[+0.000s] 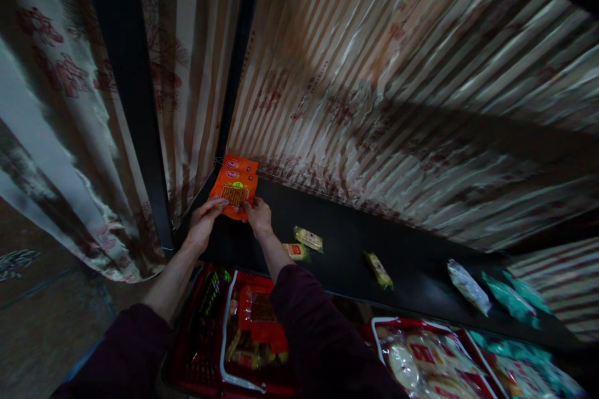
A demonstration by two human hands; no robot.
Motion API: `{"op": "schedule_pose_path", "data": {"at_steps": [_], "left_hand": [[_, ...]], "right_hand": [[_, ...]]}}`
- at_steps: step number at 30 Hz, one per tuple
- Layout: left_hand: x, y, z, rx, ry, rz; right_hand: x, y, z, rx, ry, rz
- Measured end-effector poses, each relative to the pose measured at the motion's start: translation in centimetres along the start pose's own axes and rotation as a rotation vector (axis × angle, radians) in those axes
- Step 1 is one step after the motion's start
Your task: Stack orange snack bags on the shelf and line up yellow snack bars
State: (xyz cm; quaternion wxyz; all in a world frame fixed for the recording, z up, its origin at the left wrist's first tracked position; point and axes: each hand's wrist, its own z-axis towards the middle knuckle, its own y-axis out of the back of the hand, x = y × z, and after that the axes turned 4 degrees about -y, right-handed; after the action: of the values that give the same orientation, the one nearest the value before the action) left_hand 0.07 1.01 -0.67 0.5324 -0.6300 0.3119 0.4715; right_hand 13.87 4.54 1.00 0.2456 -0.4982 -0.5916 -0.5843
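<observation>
An orange snack packet point(237, 192) with a printed picture of brown sticks leans at the left corner of the black shelf point(337, 218). Just behind its top edge shows a second orange packet point(240, 163) with the same logo. My left hand point(204, 222) grips the front packet by its lower left side, fingers laid over the edge. On the lower right side my right hand point(258, 216) pinches it, the thumb on the front. Small yellow-wrapped packets point(309, 238) lie on the shelf to the right of my right hand.
Another yellow packet point(379, 270), a white packet point(468, 287) and teal packets point(511, 299) lie farther right. Below the front edge stand red baskets point(199, 349) with white handles, holding packaged snacks. Dark posts point(135, 93) and a printed curtain point(337, 93) bound the shelf.
</observation>
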Motion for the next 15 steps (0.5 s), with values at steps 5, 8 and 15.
{"op": "schedule_pose_path", "data": {"at_steps": [5, 8, 15], "left_hand": [[0.2, 0.1, 0.4, 0.0, -0.033, 0.0], [0.5, 0.3, 0.6, 0.008, -0.056, 0.033], [2.2, 0.9, 1.4, 0.049, -0.094, 0.206]], "right_hand": [[0.4, -0.3, 0.6, 0.006, -0.015, 0.016], [0.3, -0.7, 0.9, -0.001, -0.026, -0.016], [0.0, -0.8, 0.7, -0.068, 0.05, -0.301]]}}
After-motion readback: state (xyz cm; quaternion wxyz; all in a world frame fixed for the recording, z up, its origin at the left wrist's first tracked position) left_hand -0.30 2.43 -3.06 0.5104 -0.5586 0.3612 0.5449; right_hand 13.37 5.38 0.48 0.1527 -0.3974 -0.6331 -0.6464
